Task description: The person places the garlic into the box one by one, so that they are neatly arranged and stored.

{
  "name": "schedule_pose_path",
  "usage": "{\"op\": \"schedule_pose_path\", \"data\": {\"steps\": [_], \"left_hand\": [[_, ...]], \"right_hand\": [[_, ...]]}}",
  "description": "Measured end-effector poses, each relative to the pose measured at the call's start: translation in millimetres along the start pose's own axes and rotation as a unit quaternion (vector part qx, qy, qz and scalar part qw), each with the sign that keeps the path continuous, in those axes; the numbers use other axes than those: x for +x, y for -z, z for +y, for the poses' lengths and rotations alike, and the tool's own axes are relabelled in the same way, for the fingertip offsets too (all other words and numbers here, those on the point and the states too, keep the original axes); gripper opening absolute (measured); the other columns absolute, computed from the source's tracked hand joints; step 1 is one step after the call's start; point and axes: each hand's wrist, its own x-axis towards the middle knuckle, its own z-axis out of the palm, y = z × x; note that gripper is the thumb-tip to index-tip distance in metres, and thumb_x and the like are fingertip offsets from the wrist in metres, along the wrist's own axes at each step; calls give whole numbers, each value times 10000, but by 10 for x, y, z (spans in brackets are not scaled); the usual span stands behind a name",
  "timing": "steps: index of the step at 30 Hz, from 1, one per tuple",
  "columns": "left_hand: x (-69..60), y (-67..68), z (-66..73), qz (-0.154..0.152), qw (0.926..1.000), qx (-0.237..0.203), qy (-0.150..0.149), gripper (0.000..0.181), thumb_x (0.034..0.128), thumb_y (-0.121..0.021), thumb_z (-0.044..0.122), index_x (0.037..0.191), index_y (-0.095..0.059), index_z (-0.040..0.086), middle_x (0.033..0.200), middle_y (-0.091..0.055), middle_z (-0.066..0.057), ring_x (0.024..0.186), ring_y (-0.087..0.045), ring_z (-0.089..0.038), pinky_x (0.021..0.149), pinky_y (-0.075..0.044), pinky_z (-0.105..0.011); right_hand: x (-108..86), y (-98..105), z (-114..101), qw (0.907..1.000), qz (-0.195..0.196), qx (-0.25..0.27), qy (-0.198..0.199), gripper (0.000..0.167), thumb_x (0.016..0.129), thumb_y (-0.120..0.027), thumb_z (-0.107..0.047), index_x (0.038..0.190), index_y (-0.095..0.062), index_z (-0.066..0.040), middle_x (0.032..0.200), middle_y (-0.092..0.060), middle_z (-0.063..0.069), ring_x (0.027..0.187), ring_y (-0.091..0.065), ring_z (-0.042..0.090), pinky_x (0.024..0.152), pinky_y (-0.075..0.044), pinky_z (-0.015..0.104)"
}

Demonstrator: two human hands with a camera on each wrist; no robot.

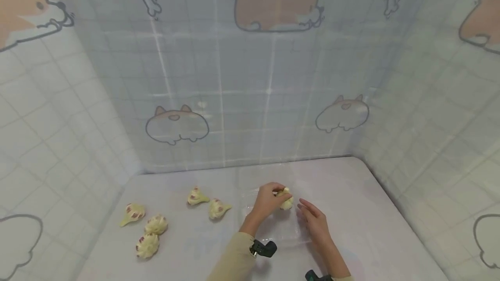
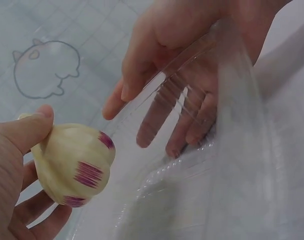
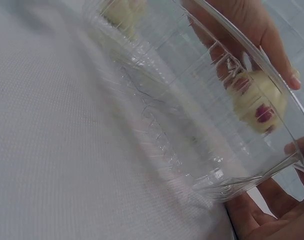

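My left hand (image 1: 269, 203) holds a garlic bulb (image 1: 287, 203) between thumb and fingers, above a clear plastic container (image 1: 269, 236). Purple streaks mark the cream-coloured bulb (image 2: 79, 162) in the left wrist view. At the container's right side is my right hand (image 1: 316, 222), its fingers fairly straight. The left wrist view shows some of those fingers (image 2: 157, 117) through the see-through wall. In the right wrist view, the right hand (image 3: 277, 215) is by the container's corner, and the held bulb (image 3: 259, 102) appears through the plastic.
Two garlic bulbs lie left of the container, one farther back (image 1: 195, 196) and one nearer (image 1: 218, 209). Three more, including a bulb with its stem out (image 1: 134, 213), lie farther left on the white table (image 1: 187, 250). A patterned curtain (image 1: 250, 133) borders the table's back.
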Motion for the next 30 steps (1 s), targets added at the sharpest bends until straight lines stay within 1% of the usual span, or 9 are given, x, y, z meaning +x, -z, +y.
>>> {"op": "schedule_pose_path", "data": {"steps": [3, 7, 10, 14, 16, 20, 25, 30], "left_hand": [[-2, -29, 15, 7, 10000, -73, -4, 209, 835, -787, 228, 979, -729, 88, 940, -679, 49, 889, -624, -94, 747, -534, -259], [-34, -48, 13, -82, 9996, -34, 285, 204, 836, -787, 235, 983, -730, 106, 934, -669, 79, 889, -614, -78, 765, -527, -248], [-42, -61, 0, -136, 9992, 57, 365, 224, 831, -791, 263, 987, -734, 113, 929, -667, 96, 883, -610, -60, 768, -523, -238], [-32, -63, -1, -127, 9995, 127, 251, 239, 817, -801, 281, 974, -741, 110, 914, -676, 94, 859, -613, -54, 756, -524, -246], [-33, -60, -2, -90, 9997, 132, 188, 224, 809, -809, 266, 955, -744, 109, 899, -678, 88, 840, -612, -57, 737, -527, -253], [-49, -69, -14, -35, 9999, 70, 153, 194, 793, -824, 232, 921, -748, 107, 874, -676, 82, 817, -610, -65, 699, -526, -246], [-33, -112, -42, -28, 10000, 10, 21, 206, 783, -833, 220, 925, -753, 94, 879, -688, 71, 841, -623, -80, 707, -522, -226], [-38, -176, -111, -120, 9998, 76, -167, 216, 775, -838, 233, 923, -763, 96, 860, -693, 89, 810, -618, -58, 699, -514, -216]], "right_hand": [[9, 13, -22, 10000, 13, 14, 15, 402, 1011, -521, -284, 1379, -542, -122, 1363, -539, 171, 1201, -548, 333, 992, -415, 529], [14, 13, -18, 10000, 30, -18, -46, 398, 1004, -530, -255, 1373, -545, -109, 1354, -544, 181, 1195, -552, 336, 972, -441, 504], [15, 7, -8, 9999, 73, -41, -91, 394, 999, -528, -237, 1372, -546, -111, 1351, -546, 181, 1181, -562, 332, 953, -462, 483], [25, -3, -7, 9999, 119, -24, -108, 399, 993, -534, -256, 1371, -548, -129, 1353, -548, 169, 1170, -570, 320, 958, -456, 489], [25, -7, -8, 10000, 78, -21, -31, 407, 994, -539, -259, 1373, -543, -111, 1352, -543, 185, 1172, -566, 333, 961, -449, 504], [24, -7, -3, 10000, 8, -5, 15, 403, 986, -553, -234, 1366, -550, -99, 1343, -550, 188, 1171, -566, 332, 952, -463, 482], [36, 23, 13, 9999, 61, -85, 87, 397, 992, -556, -272, 1355, -566, -113, 1340, -558, 170, 1182, -554, 331, 928, -480, 457], [25, 30, 8, 9997, 118, -206, 32, 425, 982, -569, -326, 1356, -566, -124, 1359, -545, 163, 1195, -542, 341, 938, -468, 480]]}}
